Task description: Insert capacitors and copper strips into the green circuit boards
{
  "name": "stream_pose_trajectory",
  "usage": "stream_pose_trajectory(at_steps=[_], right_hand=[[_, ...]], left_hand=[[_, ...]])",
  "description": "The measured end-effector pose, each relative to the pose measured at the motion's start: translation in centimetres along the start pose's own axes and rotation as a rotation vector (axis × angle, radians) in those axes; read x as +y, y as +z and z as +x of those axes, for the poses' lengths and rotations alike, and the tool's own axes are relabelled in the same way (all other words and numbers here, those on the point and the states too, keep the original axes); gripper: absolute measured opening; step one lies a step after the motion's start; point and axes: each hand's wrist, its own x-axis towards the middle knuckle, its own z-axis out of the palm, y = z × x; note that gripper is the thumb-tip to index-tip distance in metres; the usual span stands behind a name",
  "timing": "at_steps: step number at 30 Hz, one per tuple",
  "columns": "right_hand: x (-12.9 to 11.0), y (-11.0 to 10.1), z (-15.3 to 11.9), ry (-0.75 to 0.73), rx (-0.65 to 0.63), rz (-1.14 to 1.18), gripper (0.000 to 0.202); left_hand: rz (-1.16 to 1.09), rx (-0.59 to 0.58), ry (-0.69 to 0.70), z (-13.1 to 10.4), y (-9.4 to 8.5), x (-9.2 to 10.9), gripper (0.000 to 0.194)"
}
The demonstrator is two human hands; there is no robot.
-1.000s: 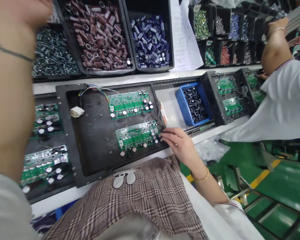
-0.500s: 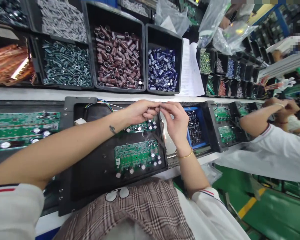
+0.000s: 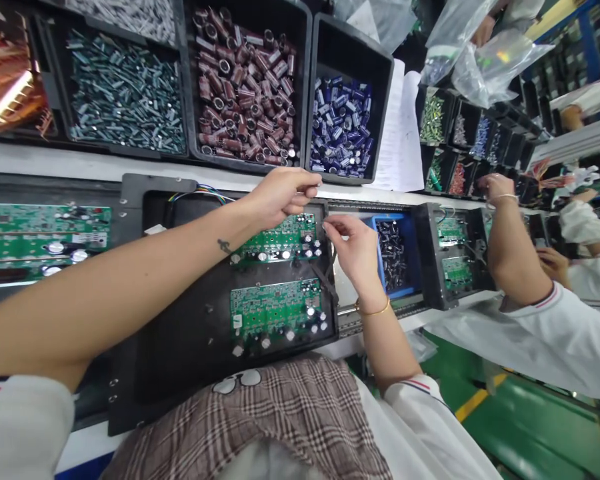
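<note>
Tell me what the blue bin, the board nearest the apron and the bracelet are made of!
Blue bin: probably smooth plastic, from its even colour. Board: maybe fibreglass, coated green, from its flat, circuit-patterned face. Bracelet: seems polished metal; it gleams gold.

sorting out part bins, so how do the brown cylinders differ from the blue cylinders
The brown cylinders are reddish-brown; the blue cylinders are deep blue. The brown ones look larger than the blue. The brown ones' bin is wider than the blue ones' bin. Both lie heaped in black bins.
</note>
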Motion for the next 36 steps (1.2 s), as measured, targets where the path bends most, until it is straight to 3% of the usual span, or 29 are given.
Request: stream_pose_trajectory(at_steps=[5, 22, 36], right_hand=[[-0.5, 1.1, 0.2, 0.01, -0.06, -0.062, 0.01], [-0.4, 3.0, 0.2, 0.173, 0.071, -0.161, 0.012], [-0.6, 2.6, 0.3, 0.181, 0.051, -0.172, 0.014]], left_hand=[[-0.048, 0.009, 0.001, 0.2, -0.4, -0.3, 0.02], [-0.015, 0.051, 0.004, 0.2, -0.3, -0.5, 0.021], [0.052, -0.003, 0.045, 0.2, -0.7, -0.9, 0.026]])
